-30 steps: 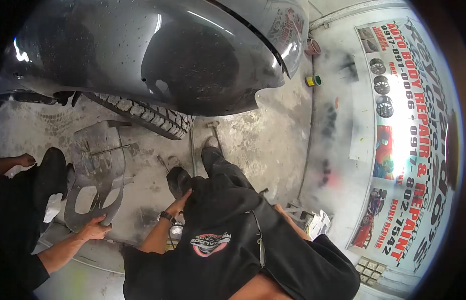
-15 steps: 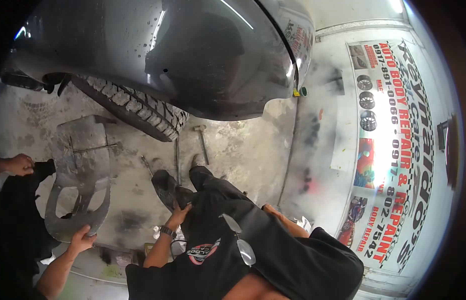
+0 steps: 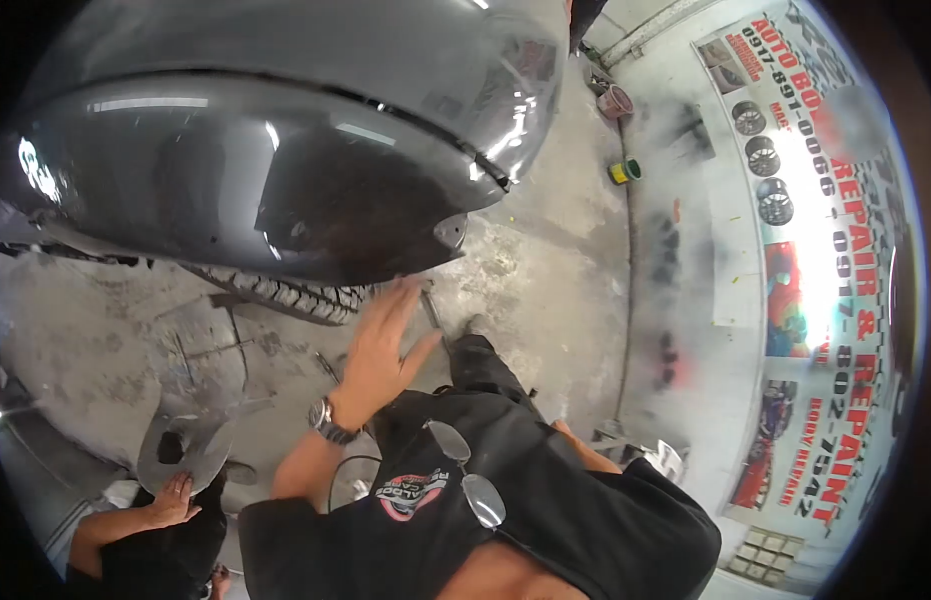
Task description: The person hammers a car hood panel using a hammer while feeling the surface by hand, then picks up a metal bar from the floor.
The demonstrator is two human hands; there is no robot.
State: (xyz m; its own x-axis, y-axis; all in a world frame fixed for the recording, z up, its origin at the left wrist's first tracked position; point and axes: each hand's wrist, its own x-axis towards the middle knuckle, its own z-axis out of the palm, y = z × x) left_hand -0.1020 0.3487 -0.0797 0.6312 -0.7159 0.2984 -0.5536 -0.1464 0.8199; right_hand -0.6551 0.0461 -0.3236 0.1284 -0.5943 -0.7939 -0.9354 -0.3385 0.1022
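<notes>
My left hand (image 3: 384, 345), with a watch (image 3: 332, 421) on its wrist, is raised with fingers stretched out and nothing in it. Its fingertips overlap the lower edge of the dark grey car fender (image 3: 336, 200); whether they touch it I cannot tell. Below the fender a knobbly tire (image 3: 286, 297) shows. My right forearm (image 3: 591, 447) hangs beside my black shirt, its fingers hidden. Eyeglasses (image 3: 483, 500) hang at the shirt's collar. At the left, another person's hand (image 3: 174, 500) holds the edge of a grey panel (image 3: 196, 370) with cut-out openings.
A yellow and green can (image 3: 624, 172) and a reddish bucket (image 3: 615, 101) stand on the floor by the right wall. A printed banner (image 3: 836, 250) covers that wall. Part of another person (image 3: 585, 20) shows at the top. A tool handle (image 3: 433, 310) lies near my foot.
My left hand has left my thigh and risen toward the fender, its fingers spread. The other person has shifted lower in view, still holding the panel. The camera view has shifted.
</notes>
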